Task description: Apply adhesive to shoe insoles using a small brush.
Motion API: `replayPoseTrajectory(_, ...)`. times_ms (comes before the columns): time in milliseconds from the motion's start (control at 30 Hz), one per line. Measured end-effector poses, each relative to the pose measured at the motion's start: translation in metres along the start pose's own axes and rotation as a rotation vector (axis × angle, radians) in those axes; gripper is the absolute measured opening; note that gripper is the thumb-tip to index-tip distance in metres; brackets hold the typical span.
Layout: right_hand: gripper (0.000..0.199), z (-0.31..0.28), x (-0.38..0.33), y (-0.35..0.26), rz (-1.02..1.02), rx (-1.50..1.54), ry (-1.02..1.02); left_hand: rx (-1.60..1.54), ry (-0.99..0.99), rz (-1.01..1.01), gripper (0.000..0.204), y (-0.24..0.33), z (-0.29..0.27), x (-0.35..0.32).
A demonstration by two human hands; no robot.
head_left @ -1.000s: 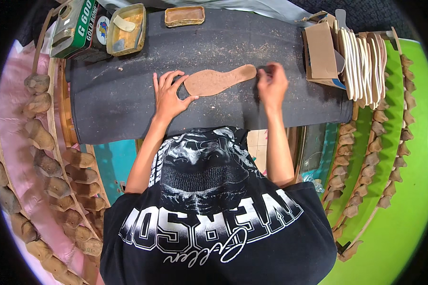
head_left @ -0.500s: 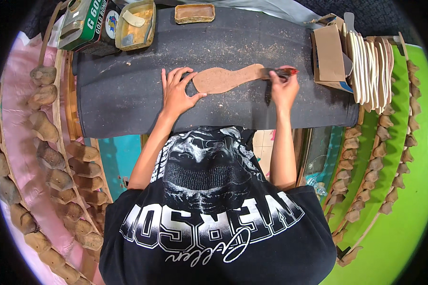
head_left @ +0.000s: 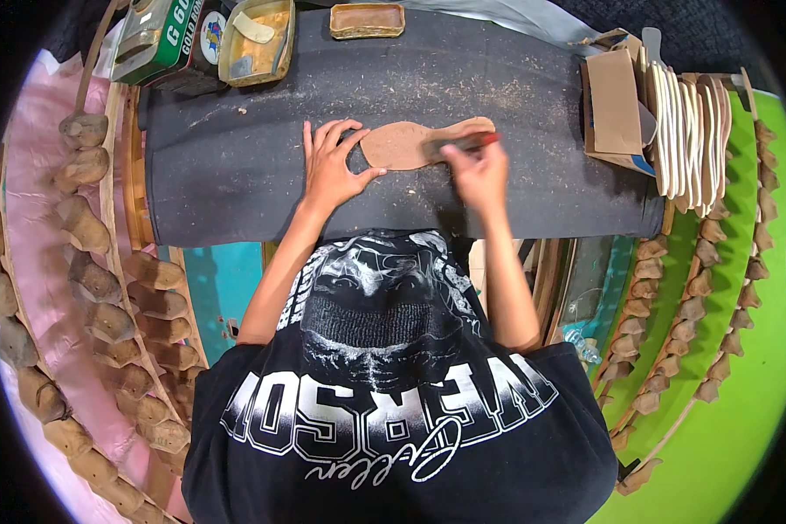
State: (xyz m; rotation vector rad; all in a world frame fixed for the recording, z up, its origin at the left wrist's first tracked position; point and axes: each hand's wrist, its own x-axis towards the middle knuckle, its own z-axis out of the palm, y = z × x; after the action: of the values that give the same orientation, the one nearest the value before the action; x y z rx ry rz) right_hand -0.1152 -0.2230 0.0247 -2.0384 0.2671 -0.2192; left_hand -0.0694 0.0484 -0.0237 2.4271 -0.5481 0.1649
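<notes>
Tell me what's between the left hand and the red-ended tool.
In the head view, the broad end of the tan insole lies between left hand and tool.

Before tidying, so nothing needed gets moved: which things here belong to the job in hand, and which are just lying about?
In the job:
tan sole piece at the left hand
red-ended tool in the right hand

Apparently lying about:
green metal can
yellowish tray
small brown tray
cardboard box
pale sole-like pieces

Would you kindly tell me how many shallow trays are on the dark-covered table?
2: a yellowish tray at the far left, beside the metal can, and a smaller brown tray to its right.
</notes>
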Motion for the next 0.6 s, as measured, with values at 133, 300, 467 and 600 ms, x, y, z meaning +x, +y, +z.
replayPoseTrajectory(133,0.030,-0.059,0.040,0.045,0.045,0.080,0.291,0.001,-0.017,0.003,0.075,0.002,-0.001,0.003)
replayPoseTrajectory(300,0.022,-0.031,0.026,-0.009,-0.242,-0.308,0.176,0.012,-0.016,-0.005,0.075,0.000,-0.001,-0.001)
replayPoseTrajectory(467,0.029,0.032,-0.028,-0.053,-0.441,-0.405,-0.142,-0.003,-0.002,-0.004,0.077,-0.001,0.001,0.001)
replayPoseTrajectory(600,0.026,0.046,-0.022,-0.043,-0.304,-0.011,-0.053,0.001,0.003,-0.004,0.077,-0.002,0.002,0.001)
